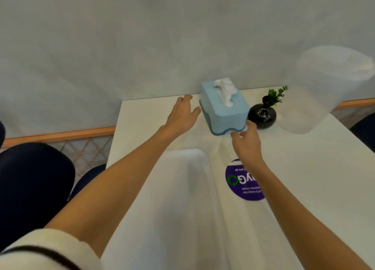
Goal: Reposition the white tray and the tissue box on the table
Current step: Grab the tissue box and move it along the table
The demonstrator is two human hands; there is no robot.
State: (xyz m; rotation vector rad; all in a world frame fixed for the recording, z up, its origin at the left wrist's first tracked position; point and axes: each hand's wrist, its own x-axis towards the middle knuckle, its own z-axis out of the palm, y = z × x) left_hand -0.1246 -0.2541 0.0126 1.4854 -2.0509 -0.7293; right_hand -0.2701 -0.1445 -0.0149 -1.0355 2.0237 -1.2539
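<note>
A light blue tissue box [225, 109] with a white tissue sticking out of its top stands near the far edge of the white table [316, 168]. My left hand [183, 114] is stretched out just left of the box, fingers spread, holding nothing. My right hand [246, 142] hovers at the box's near right corner, fingers curled and apart, empty. The white tray [182, 198] lies lengthwise on the table under my forearms, close to me.
A round black vase [262, 115] with a green sprig stands right beside the tissue box. A purple round sticker [241, 185] lies on the table right of the tray. Dark blue chairs [34, 174] sit at the left. A pale wall rises behind the table.
</note>
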